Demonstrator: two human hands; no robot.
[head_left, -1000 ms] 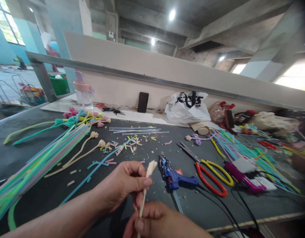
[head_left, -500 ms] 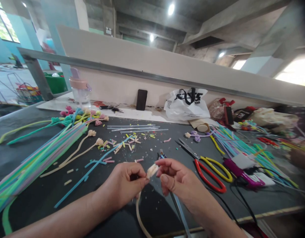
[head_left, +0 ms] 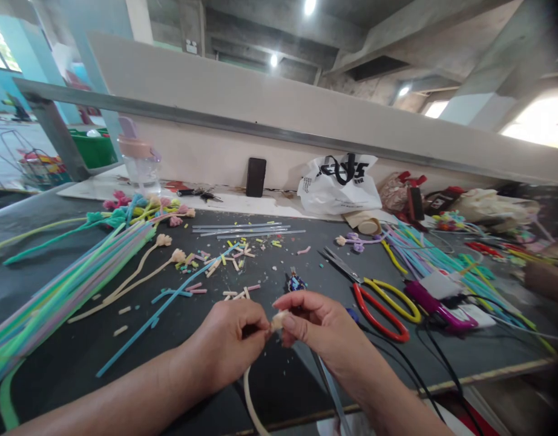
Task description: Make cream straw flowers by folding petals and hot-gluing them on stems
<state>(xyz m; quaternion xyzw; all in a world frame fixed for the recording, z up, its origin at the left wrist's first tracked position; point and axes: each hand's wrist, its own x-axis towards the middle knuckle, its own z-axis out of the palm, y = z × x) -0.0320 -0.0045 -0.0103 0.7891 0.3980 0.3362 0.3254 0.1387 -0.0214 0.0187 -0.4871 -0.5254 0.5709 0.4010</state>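
Note:
My left hand (head_left: 233, 336) is closed in a pinch round the top of a cream fuzzy stem (head_left: 250, 396), which hangs down in a curve towards the table's front edge. At its tip a small cream fuzzy flower head (head_left: 278, 321) shows between both hands. My right hand (head_left: 310, 324) has its thumb and fingertips closed on that head from the other side, partly hiding it. Below the right palm lies a thin, pale bluish rod (head_left: 332, 387). Just beyond the fingers is a small blue-tipped object (head_left: 296, 281) whose kind I cannot make out.
Scissors (head_left: 381, 303) with red and yellow handles lie right of my hands, beside a purple glue-gun-like tool (head_left: 440, 307) and cables. Fuzzy stem bundles (head_left: 86, 278) lie left, near finished cream flowers (head_left: 163, 241). Cut bits (head_left: 236, 263) are scattered ahead. Another person's hand (head_left: 542, 284) is far right.
My right thumb and fingers have closed in on the cream flower head, which shows less now. The left hand keeps its pinch. The view has shifted slightly.

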